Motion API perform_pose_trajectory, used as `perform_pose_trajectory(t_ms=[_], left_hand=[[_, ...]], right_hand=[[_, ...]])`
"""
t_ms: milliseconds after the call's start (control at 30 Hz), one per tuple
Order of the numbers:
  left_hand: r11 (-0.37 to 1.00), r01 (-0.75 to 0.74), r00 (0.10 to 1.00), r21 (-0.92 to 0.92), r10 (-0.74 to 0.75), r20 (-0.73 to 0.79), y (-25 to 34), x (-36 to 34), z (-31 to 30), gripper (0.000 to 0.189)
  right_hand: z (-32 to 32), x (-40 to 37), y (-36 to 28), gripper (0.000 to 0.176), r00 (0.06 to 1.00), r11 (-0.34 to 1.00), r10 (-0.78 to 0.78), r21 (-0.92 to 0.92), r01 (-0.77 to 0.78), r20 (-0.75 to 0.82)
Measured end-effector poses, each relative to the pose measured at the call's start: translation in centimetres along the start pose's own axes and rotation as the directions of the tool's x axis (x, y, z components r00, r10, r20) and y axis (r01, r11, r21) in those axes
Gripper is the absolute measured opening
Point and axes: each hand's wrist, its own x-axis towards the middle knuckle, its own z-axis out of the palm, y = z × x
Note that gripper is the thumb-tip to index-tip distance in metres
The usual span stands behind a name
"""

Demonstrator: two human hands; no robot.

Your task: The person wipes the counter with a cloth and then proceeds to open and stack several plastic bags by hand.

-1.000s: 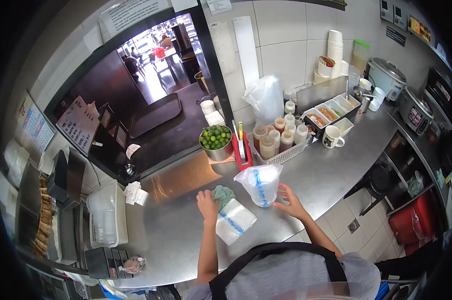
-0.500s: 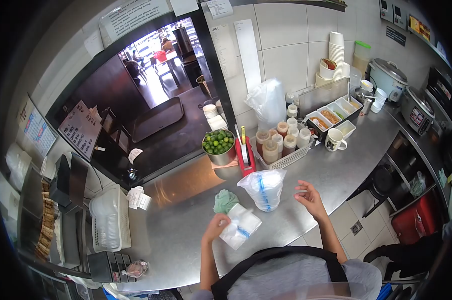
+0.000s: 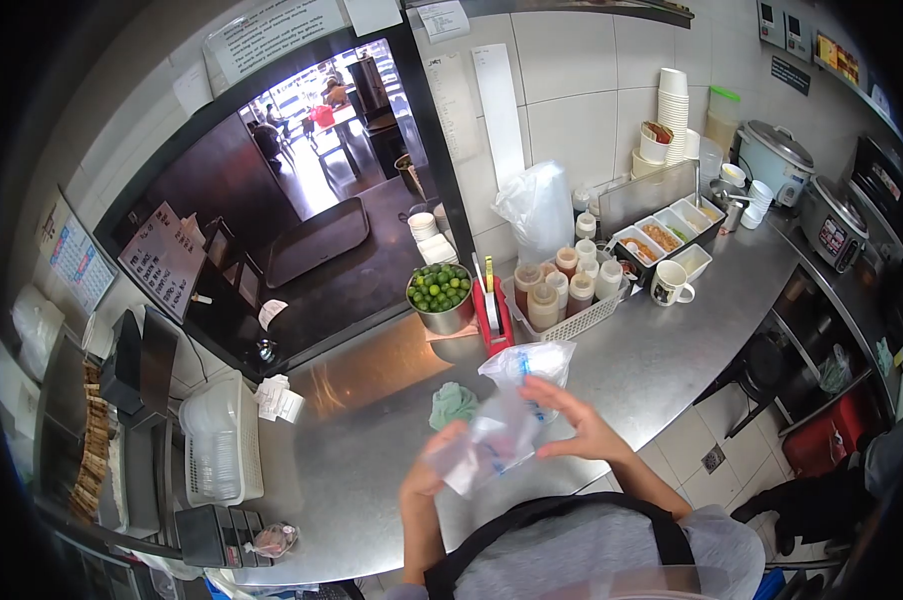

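Observation:
My left hand (image 3: 434,462) is closed on the near left edge of a thin whitish plastic bag (image 3: 494,432), which is blurred by motion. At the other side of the bag, my right hand (image 3: 577,425) has its thumb and fingers spread apart, close to the plastic. Behind the right fingers stands a filled clear plastic bag (image 3: 554,362) with blue print, partly covered by that hand. A crumpled green cloth (image 3: 454,404) lies on the steel counter (image 3: 347,470), just beyond my left hand.
A pot of limes (image 3: 440,294), a red tape dispenser (image 3: 493,318) and a basket of sauce bottles (image 3: 572,318) line the back. Further right are a mug (image 3: 671,284) and topping trays (image 3: 662,236). A basket of plastic lids (image 3: 217,440) stands left.
My left hand has raised the plastic bag from the flat white pile on the counter. My right hand has swung left and down toward it, in front of the filled bag.

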Motion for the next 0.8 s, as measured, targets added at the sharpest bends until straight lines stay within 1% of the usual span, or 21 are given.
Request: perform_pose_trajectory(t_ms=[33,100,133,167,200,233,300,367,400,467,500,567,600,667,700,733,767,800], left_hand=[[0.995,-0.001,0.993,0.099,-0.011,0.120,-0.7,0.2,0.6,0.029],[0.993,-0.003,1.000,0.119,0.004,-0.003,-1.1,0.7,2.6,0.031],[0.991,-0.007,0.998,0.131,0.015,-0.064,-0.7,1.0,3.2,0.032],[0.998,-0.008,0.995,-0.067,0.001,-0.104,0.0,1.5,3.4,0.032],[0.995,-0.081,0.983,-0.062,0.070,-0.172,1.3,1.5,4.5,0.031],[0.987,-0.154,0.961,-0.052,0.138,-0.238,3.0,1.1,6.4,0.029],[0.971,-0.234,0.916,0.056,0.239,-0.321,2.8,1.3,7.0,0.026],[0.943,-0.235,0.882,0.236,0.309,-0.356,-0.2,1.8,5.3,0.022],[0.946,-0.238,0.862,0.218,0.310,-0.400,-0.3,2.0,5.7,0.017],[0.950,-0.248,0.820,0.189,0.310,-0.481,-0.2,2.5,6.6,0.012],[0.936,-0.241,0.808,0.257,0.340,-0.481,-0.5,2.6,6.8,0.014],[0.895,-0.216,0.788,0.390,0.395,-0.472,-1.1,2.5,7.2,0.020],[0.906,-0.224,0.799,0.359,0.382,-0.465,-1.4,2.6,7.3,0.023],[0.923,-0.242,0.817,0.299,0.360,-0.450,-1.6,2.8,7.4,0.028],[0.940,-0.253,0.818,0.230,0.334,-0.468,-1.5,2.7,7.3,0.024],[0.952,-0.263,0.820,0.159,0.307,-0.483,-1.2,2.6,7.2,0.021],[0.958,-0.273,0.823,0.086,0.279,-0.496,-1.0,2.4,7.0,0.017],[0.954,-0.289,0.813,0.076,0.287,-0.506,-0.7,2.2,6.5,0.015]], right_hand=[[0.6,0.1,0.1,0.036,0.998,0.999,0.053,0.003,-0.053,0.029],[0.8,0.0,1.9,0.028,0.971,0.971,0.228,0.062,-0.232,0.072],[0.6,0.1,2.4,0.025,0.964,0.964,0.264,0.040,-0.265,0.018],[0.2,0.2,2.9,0.021,0.954,0.955,0.296,0.020,-0.296,-0.035],[-0.1,0.2,3.1,0.018,0.941,0.945,0.325,0.002,-0.326,-0.089],[-0.2,0.3,3.1,0.016,0.943,0.952,0.306,0.033,-0.304,-0.133],[-0.2,0.3,3.0,0.012,0.936,0.962,0.271,0.094,-0.256,-0.223],[0.2,0.4,3.4,0.012,0.961,0.991,0.132,0.062,-0.120,-0.245],[0.5,0.5,3.2,0.011,0.965,0.998,0.062,0.046,-0.052,-0.255],[0.9,0.3,1.8,0.013,0.991,1.000,0.010,-0.014,-0.012,-0.136],[1.0,0.3,1.2,0.014,0.997,0.999,-0.017,-0.042,0.013,-0.076],[0.1,0.1,2.0,0.019,0.990,0.981,-0.065,-0.172,0.086,0.129],[-0.4,-0.1,2.7,0.021,0.970,0.965,-0.075,-0.228,0.130,0.232],[-0.7,-0.6,5.0,0.022,0.999,0.999,-0.028,0.029,0.027,0.046],[-0.6,-0.5,4.9,0.023,0.999,0.987,0.015,0.163,-0.008,-0.040],[-1.0,-0.4,4.4,0.019,0.994,0.934,0.057,0.358,-0.021,-0.092],[-1.6,-0.2,3.6,0.016,0.985,0.843,0.109,0.537,-0.020,-0.134],[-2.2,0.0,2.8,0.013,0.972,0.720,0.167,0.694,-0.006,-0.165]])
